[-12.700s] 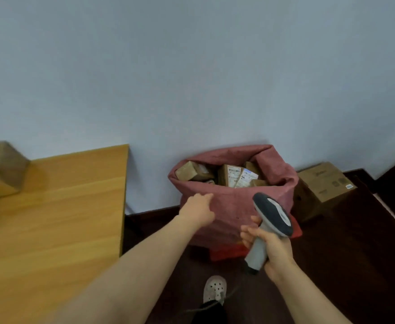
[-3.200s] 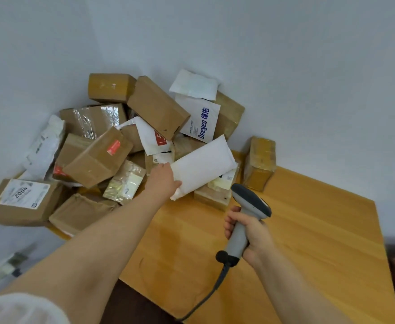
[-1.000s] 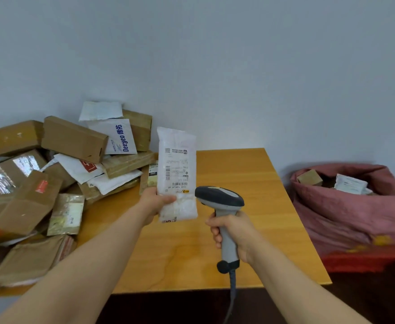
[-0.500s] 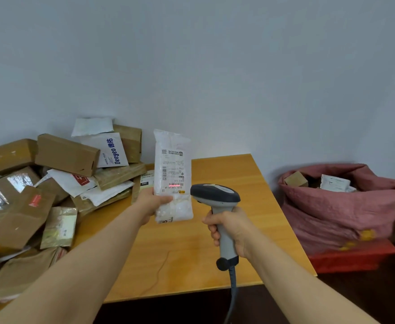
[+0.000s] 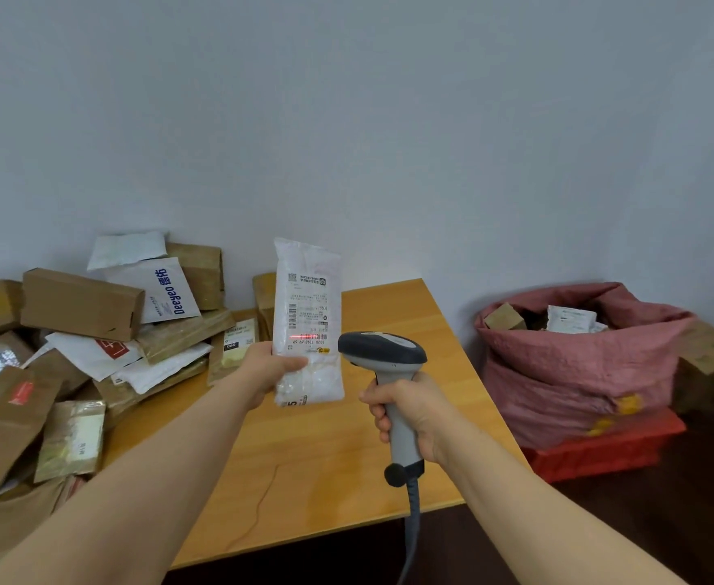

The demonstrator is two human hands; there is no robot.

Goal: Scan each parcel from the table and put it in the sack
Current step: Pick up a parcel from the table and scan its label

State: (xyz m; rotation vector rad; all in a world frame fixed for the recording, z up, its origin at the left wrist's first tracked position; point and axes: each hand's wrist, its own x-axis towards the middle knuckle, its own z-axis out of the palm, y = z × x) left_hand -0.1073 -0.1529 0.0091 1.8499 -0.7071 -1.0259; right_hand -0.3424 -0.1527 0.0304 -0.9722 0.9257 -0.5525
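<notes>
My left hand [image 5: 268,371] holds a white padded parcel [image 5: 308,306] upright above the wooden table [image 5: 346,449], its label facing me. A red scan line lies across the barcode low on the label. My right hand [image 5: 414,409] grips the handle of a grey barcode scanner [image 5: 382,356], whose head points at the parcel from just to its right. A pile of brown boxes and white mailers [image 5: 85,331] covers the table's left side. The pink sack [image 5: 579,365] stands open on the floor at the right, with parcels inside.
The sack sits on a red crate [image 5: 608,449]. A brown carton [image 5: 709,365] stands beside the sack at the far right. The scanner's cable [image 5: 410,534] hangs down past the table's front edge. A pale wall runs behind everything.
Since a second ago the parcel stays upright in my left hand and the scanner stays aimed at it. A red scan line has appeared on the barcode. The view has shifted slightly.
</notes>
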